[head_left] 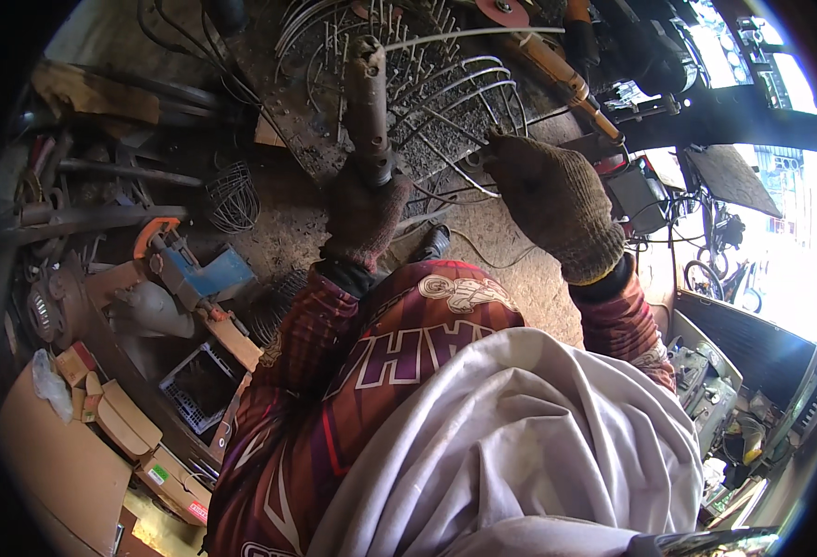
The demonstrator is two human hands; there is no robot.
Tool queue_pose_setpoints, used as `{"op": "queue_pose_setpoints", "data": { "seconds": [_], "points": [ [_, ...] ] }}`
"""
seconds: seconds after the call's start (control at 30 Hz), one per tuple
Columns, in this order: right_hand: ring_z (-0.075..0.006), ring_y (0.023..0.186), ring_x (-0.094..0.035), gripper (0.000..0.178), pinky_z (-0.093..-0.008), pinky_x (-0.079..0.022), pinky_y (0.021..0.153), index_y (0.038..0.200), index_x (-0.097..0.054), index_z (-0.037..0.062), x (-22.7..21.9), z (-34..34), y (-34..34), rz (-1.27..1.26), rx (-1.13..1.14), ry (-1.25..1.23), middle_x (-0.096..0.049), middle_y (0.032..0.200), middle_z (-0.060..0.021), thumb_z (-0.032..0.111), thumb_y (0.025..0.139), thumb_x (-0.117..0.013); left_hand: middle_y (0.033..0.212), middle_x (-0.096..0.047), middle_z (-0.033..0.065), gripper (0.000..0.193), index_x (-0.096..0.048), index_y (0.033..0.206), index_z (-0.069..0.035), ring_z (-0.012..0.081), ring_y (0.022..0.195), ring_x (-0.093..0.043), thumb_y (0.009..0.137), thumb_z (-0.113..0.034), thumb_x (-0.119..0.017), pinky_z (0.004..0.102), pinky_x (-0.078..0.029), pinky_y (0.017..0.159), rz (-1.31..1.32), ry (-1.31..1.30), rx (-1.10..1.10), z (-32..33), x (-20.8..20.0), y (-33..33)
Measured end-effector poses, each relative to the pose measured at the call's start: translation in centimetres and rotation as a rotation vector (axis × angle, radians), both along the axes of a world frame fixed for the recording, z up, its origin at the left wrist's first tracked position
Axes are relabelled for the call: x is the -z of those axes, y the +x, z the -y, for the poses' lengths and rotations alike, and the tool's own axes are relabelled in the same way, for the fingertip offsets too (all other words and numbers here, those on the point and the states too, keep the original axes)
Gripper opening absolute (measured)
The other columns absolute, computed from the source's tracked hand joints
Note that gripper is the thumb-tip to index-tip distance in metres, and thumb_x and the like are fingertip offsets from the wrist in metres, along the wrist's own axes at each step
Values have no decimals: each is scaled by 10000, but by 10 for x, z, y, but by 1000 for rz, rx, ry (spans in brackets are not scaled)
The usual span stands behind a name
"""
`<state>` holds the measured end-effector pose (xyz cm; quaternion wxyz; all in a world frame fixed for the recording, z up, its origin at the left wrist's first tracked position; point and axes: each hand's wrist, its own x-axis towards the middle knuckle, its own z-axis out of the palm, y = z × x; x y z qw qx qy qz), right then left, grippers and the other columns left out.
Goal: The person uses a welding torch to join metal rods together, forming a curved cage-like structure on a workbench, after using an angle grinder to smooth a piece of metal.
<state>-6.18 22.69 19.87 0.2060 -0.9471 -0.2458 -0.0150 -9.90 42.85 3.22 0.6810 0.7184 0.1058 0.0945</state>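
My left hand (364, 218), in a worn knitted glove, is wrapped round the lower end of a brown tubular welding electrode holder (368, 97). From the holder's top end a thin pale electrode (473, 35) sticks out to the right. My right hand (552, 195), in a brown knitted glove, has its fingers curled at the near side of a frame of curved metal wires (469, 88) and closed on it. The fingertips are partly hidden by the glove. Under the frame lies a dark work surface (320, 139) strewn with grit and upright metal pins.
An angle grinder (562, 74) with a pinkish disc lies at the far right. To the left are a wire cage (233, 197), a blue metal tool (206, 271) and cardboard boxes (65, 455). Cables (483, 255) trail over the floor; a metal box (636, 197) stands right.
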Motion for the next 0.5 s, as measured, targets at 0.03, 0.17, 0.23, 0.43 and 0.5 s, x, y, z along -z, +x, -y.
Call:
{"op": "queue_pose_setpoints", "data": {
  "seconds": [0.03,0.17,0.23,0.43,0.5],
  "points": [
    [-342,850,-728,245,-418,-587,737,1121,-747,103,2,2,-1,2,9,9,-746,958,-148,255,933,-707,862,-662,58,311,-639,1033,-25,166,780,-629,772,-156,-746,383,-537,744,-13,-18,10,0,-2,1],
    [-341,864,-728,250,-416,-590,750,1129,-747,112,11,3,-4,2,57,57,-746,963,-147,262,933,-708,873,-650,54,300,-630,1024,-21,160,789,-622,775,-148,-740,380,-533,749,-86,-59,45,-4,-8,1],
    [-339,866,-729,248,-416,-591,753,1127,-747,114,15,5,-3,19,40,77,-746,962,-145,265,934,-705,891,-647,47,290,-631,1021,-19,156,795,-618,776,-131,-736,377,-530,750,-93,-54,56,-5,-8,3],
    [-336,862,-730,245,-414,-591,755,1112,-752,120,26,10,-4,65,51,57,-747,960,-143,276,930,-705,978,-646,33,305,-638,1056,-20,138,829,-603,774,-82,-734,351,-522,765,-43,-240,70,-8,-6,2],
    [-337,861,-729,249,-416,-591,754,1109,-753,120,27,11,-4,50,67,58,-747,956,-142,283,926,-707,1015,-648,41,321,-640,1072,-24,131,859,-601,774,-84,-745,336,-523,774,-53,-387,45,-8,-4,-3]
  ]
}}
